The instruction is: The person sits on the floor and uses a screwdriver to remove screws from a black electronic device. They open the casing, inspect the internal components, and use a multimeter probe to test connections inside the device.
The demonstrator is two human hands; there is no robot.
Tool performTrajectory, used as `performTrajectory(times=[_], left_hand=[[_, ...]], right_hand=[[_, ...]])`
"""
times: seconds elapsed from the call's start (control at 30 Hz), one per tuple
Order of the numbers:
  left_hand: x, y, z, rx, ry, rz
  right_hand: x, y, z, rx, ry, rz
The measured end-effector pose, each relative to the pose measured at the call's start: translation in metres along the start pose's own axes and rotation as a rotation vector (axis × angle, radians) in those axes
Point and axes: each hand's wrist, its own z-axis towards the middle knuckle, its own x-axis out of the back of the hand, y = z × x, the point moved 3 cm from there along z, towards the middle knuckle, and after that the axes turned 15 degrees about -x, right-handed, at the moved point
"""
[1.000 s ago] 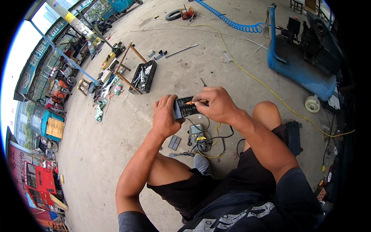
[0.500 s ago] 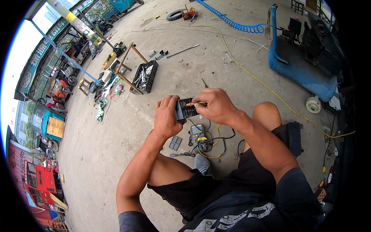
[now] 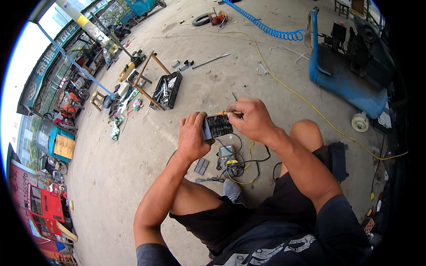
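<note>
My left hand [image 3: 191, 136] grips the left end of a small dark rectangular module [image 3: 218, 126], held up in front of me. My right hand [image 3: 251, 118] is closed around an orange-handled tool [image 3: 227, 113] that lies along the module's top edge. Below the hands, on the concrete, sits a yellow-and-grey meter [image 3: 227, 155] with black and yellow leads [image 3: 246, 165] looped around it. Two small grey flat pieces [image 3: 201, 166] lie to the left of the meter.
A black crate of tools [image 3: 167, 90] and a wooden frame [image 3: 146, 80] stand ahead to the left. A blue compressor [image 3: 346, 80] with a coiled blue hose [image 3: 266, 27] stands at right. A yellow cable [image 3: 306, 102] crosses the concrete floor.
Both hands stay on the module in much the same pose; the right hand with the tool has shifted only slightly along the top edge.
</note>
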Motion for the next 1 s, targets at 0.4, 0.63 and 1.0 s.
performTrajectory(times=[0.4, 0.63, 1.0], left_hand=[[-0.001, 0.002, 0.001, 0.009, -0.021, -0.012], [-0.002, 0.007, 0.004, -0.029, -0.046, 0.013], [-0.005, 0.003, 0.003, 0.000, -0.027, -0.009]], right_hand=[[-0.006, 0.002, -0.003, 0.040, -0.062, -0.065], [-0.005, 0.000, -0.002, 0.042, -0.097, -0.092], [0.005, -0.001, 0.001, -0.032, 0.060, -0.017]])
